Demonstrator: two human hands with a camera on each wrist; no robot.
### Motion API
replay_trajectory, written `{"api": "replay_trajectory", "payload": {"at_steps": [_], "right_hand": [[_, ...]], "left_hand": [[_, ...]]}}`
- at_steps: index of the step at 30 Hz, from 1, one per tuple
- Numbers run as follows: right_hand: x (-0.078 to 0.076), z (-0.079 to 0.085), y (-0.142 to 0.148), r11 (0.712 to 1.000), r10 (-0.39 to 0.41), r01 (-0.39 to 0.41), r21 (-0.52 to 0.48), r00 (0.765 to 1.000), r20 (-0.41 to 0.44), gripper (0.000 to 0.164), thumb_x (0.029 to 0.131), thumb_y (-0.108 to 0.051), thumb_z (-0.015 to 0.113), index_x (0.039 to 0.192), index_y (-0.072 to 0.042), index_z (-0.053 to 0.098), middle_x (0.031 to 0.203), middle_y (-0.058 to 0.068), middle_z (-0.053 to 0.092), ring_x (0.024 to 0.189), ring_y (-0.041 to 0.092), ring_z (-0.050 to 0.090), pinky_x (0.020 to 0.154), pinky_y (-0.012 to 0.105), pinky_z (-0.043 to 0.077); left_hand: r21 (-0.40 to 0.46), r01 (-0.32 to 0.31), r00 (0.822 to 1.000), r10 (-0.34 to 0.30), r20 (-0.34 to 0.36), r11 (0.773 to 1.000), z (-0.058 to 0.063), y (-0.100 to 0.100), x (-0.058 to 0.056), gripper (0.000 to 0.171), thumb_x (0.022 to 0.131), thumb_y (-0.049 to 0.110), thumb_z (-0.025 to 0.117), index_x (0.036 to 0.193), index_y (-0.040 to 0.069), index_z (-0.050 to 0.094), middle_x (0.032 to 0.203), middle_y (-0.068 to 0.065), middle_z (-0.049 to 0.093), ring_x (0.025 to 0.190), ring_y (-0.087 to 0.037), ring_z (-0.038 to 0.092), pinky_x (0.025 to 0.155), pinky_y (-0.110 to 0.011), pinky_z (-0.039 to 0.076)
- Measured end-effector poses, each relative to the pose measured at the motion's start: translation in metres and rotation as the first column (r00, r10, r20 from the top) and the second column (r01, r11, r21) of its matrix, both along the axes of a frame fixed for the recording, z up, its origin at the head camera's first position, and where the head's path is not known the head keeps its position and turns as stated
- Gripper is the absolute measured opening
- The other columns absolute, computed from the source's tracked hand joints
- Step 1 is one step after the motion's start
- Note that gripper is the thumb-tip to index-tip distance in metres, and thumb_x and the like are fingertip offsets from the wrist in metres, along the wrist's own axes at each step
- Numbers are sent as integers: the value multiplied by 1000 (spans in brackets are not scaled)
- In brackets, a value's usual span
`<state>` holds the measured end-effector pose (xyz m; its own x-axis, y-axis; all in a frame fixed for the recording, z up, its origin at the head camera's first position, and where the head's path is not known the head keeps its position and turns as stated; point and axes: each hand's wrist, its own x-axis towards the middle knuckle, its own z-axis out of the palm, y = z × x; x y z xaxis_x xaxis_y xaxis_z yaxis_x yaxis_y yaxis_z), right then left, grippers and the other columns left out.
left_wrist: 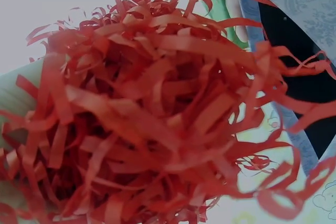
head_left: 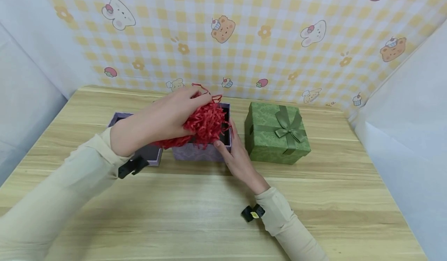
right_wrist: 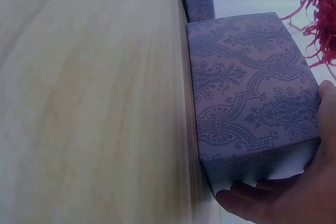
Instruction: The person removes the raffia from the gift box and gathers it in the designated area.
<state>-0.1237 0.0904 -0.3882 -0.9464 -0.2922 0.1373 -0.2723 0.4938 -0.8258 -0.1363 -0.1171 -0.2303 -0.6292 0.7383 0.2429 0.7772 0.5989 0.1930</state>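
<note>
My left hand [head_left: 171, 111] grips a big tangle of red shredded paper [head_left: 208, 124] above the open purple gift box [head_left: 199, 153]. The strands fill most of the left wrist view and hide the fingertips. The box has a damask pattern, seen on its wall [right_wrist: 252, 82] in the right wrist view, and a black inside. At its right end my right hand [head_left: 239, 158] holds the box, thumb at the front rim and fingers along the side wall. A purple lid [head_left: 156, 161] with a dark inside lies at the box's left, partly hidden by my left forearm.
To the right of the purple box stands a closed green gift box [head_left: 267, 133] with a green ribbon bow. All of it rests on a wooden table [head_left: 195, 214]. Behind hangs a yellow checked cloth [head_left: 244, 51] with cartoon prints.
</note>
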Motion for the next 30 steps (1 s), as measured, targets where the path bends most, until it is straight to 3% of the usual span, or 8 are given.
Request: {"api": "replay_trajectory", "payload": {"at_steps": [4,10,14,18,20,25,27,30], "right_hand": [[0,0,2,1000,-3,3,3,1000,-6,76,90,-63,37,146,-40,-8,153,4,14,133,25,28,99,51,33],[1,0,4,1000,4,-4,26,1000,-19,76,90,-61,37,147,-38,-9,154,-3,4,137,25,18,102,53,27],[0,-2,5,999,40,-38,29,996,-84,73,99,-37,44,149,-30,-8,155,0,3,138,24,16,105,50,25],[-1,-4,6,995,97,-92,35,974,-205,77,95,-3,47,150,-13,-5,155,10,7,137,20,17,106,43,25],[-1,-4,6,993,116,-119,-4,974,-194,82,88,9,44,150,-11,-5,155,10,6,120,19,43,92,39,41],[0,-3,4,996,74,-76,-39,995,-64,79,96,-2,46,150,-25,-8,155,1,1,124,17,38,96,39,38],[0,-2,3,999,46,-47,-2,997,-54,80,97,-10,49,149,-28,-8,155,-2,1,138,15,9,108,42,20],[0,-3,2,999,36,-35,21,998,-60,80,96,-10,50,149,-27,-8,155,-2,1,139,18,9,109,43,19]], "left_hand": [[1,10,1000,-10,-29,1000,1,-2,9,63,66,10,84,120,5,52,104,-14,53,97,-31,51,85,-46,44],[-23,16,999,-17,-29,1000,-2,-2,21,63,65,11,85,118,8,52,107,-13,53,98,-32,51,82,-47,46],[-47,19,999,-21,-29,999,-5,-2,31,63,63,9,85,117,7,52,103,-12,53,90,-32,52,73,-45,48],[-39,31,998,-33,-45,999,-8,-1,41,58,64,9,85,113,10,53,97,-9,52,84,-29,50,63,-41,48],[-32,39,998,-40,-43,999,-10,-1,47,56,65,9,84,111,11,53,97,-8,51,84,-28,50,58,-38,48],[-43,68,997,-69,-23,997,-17,2,60,57,65,5,84,111,13,52,99,-6,51,85,-25,48,53,-33,45],[-53,86,996,-87,-15,995,-22,3,64,59,63,0,83,111,12,51,100,-6,50,84,-24,48,55,-31,45],[-68,109,994,-109,-3,992,-30,4,67,63,60,-4,83,111,11,50,101,-7,50,81,-24,47,57,-31,45]]}}
